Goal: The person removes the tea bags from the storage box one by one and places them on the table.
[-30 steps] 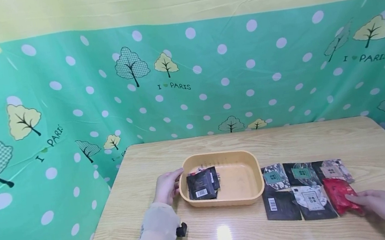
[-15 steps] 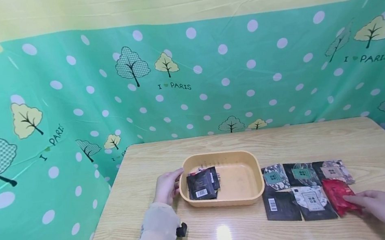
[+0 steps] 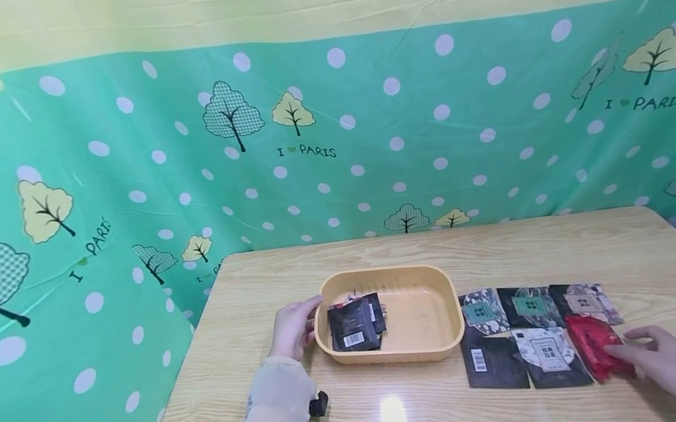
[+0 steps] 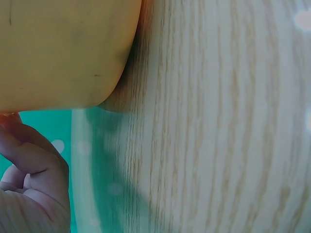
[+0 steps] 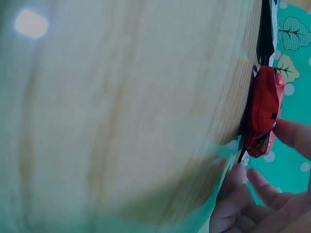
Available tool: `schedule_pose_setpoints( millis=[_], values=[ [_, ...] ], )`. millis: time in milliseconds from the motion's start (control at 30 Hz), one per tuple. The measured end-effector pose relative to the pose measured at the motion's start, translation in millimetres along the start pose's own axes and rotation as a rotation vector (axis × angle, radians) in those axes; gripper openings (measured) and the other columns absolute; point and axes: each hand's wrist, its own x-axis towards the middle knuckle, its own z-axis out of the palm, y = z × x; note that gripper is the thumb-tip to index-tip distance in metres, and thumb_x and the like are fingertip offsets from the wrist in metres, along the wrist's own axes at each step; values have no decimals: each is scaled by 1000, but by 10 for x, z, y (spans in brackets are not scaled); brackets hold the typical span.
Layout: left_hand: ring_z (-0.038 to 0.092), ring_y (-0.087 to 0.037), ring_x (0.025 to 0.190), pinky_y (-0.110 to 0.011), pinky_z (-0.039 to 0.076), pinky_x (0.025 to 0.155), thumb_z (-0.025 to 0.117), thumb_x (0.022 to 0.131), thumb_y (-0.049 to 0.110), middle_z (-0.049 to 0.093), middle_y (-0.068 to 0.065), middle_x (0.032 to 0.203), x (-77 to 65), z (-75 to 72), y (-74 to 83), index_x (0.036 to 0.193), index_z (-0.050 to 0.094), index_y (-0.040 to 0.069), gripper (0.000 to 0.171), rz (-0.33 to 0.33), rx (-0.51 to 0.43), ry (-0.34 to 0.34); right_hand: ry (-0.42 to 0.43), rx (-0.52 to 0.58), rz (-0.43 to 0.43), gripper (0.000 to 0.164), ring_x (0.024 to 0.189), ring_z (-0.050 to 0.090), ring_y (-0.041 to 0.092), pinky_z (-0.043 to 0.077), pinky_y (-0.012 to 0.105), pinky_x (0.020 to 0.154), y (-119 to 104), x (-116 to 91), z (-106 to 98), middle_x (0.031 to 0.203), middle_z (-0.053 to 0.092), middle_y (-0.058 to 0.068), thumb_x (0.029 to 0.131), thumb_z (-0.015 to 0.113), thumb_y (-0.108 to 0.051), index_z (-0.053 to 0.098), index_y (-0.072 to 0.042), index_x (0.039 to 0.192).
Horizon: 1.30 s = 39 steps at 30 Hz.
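Note:
In the head view my left hand [image 3: 292, 329] holds the left rim of an orange plastic basin [image 3: 423, 352]. The left wrist view has its bent fingers [image 4: 34, 158] at the basin's edge [image 4: 63, 58]. Dark sachets [image 3: 353, 326] lie piled in the basin's left half. My right hand [image 3: 671, 362] touches a puffy red packet [image 3: 596, 348] at the near right end of the laid-out sachets. In the right wrist view one fingertip rests against the red packet [image 5: 265, 109], while the other fingers [image 5: 257, 184] spread apart from it.
Dark patterned sachets lie in two rows right of the basin: a back row with a green-label sachet [image 3: 529, 305] and a pink-label sachet [image 3: 584, 301], a near row with a plain black sachet [image 3: 495, 362] and a white-patterned sachet [image 3: 549, 354]. A small black object [image 3: 318, 405] sits beside my left sleeve.
My right hand has shifted slightly left and its fingers have spread more over the red packet, which has turned a little. My left hand and the basin have stayed put.

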Motion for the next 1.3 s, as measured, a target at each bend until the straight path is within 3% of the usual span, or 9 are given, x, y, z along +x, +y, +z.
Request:
schedule_pose_setpoints(
  millis=[133,367,567,633,767,833,967,1300],
  values=[
    [54,-2,57,-13,43,47,72,89,30,63,4,73,-6,-4,3,105,65,3,32,4,-3,4,55,-65,-48,99,93,57,40,52,44,72,-85,-26,-15,112,51,41,89,59,-63,28,19,136],
    [54,-2,57,-13,44,47,72,89,30,63,4,71,-2,3,3,107,65,3,33,0,1,-1,180,-182,-165,80,95,56,43,52,46,67,-359,-163,-58,115,51,39,92,57,-56,45,14,131],
    [53,-2,57,-13,43,48,72,88,31,63,5,71,6,10,5,106,65,4,33,3,-2,3,452,-147,-331,47,99,51,44,48,55,72,-666,-327,73,113,57,32,96,58,-35,62,6,118],
    [53,-2,57,-13,44,48,72,88,31,63,5,70,7,10,6,105,65,4,33,6,-2,0,521,-111,-404,37,97,53,41,48,51,70,-780,-391,140,108,62,28,95,61,-29,67,3,112],
    [53,-2,57,-13,43,48,72,88,30,63,5,70,13,5,0,105,66,4,33,8,-2,-1,588,-32,-557,22,85,55,26,43,30,63,-1032,-498,279,95,68,16,93,66,-22,72,-3,102],
    [53,-2,57,-13,43,47,72,88,31,63,5,70,16,2,-3,106,66,3,33,8,-1,0,575,-4,-590,19,81,52,19,39,26,63,-1168,-544,341,92,68,11,93,66,-22,72,-5,100],
    [53,-2,57,-13,43,47,72,88,31,64,4,71,25,-4,-6,107,65,4,34,3,1,1,482,67,-590,23,79,53,12,44,22,62,-1456,-614,451,90,68,6,95,64,-27,72,-7,103],
    [54,-1,55,-13,45,46,72,89,29,62,6,67,16,4,2,105,64,3,31,8,-21,-12,255,166,-601,22,86,61,15,50,23,72,-2031,-541,801,95,72,5,95,65,-23,71,-7,108]
  ],
)
